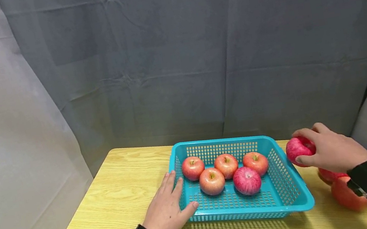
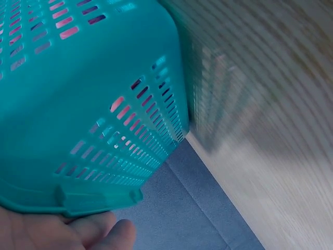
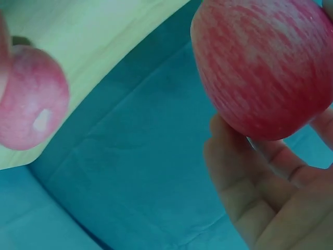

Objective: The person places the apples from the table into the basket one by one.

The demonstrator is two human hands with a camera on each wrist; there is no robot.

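My right hand (image 1: 336, 148) holds a dark red apple (image 1: 300, 151) between thumb and fingers, just off the right rim of a blue-green plastic basket (image 1: 293, 207). The right wrist view shows this streaked apple (image 3: 265, 67) large, fingers (image 3: 234, 182) curled against its underside. My left hand (image 1: 169, 208) lies at the basket's left rim, its fingers extended and the thumb reaching over the front corner. Inside the basket are several apples, among them a deep pink one (image 1: 247, 181) and a paler one (image 1: 212, 182).
Beside the basket, partly hidden under my right forearm, more apples (image 1: 349, 196) sit on the yellow wood-grain table (image 1: 111, 206). A grey cloth (image 1: 168, 61) hangs behind the table's back edge, and pale cloth (image 1: 9, 130) hangs at the left.
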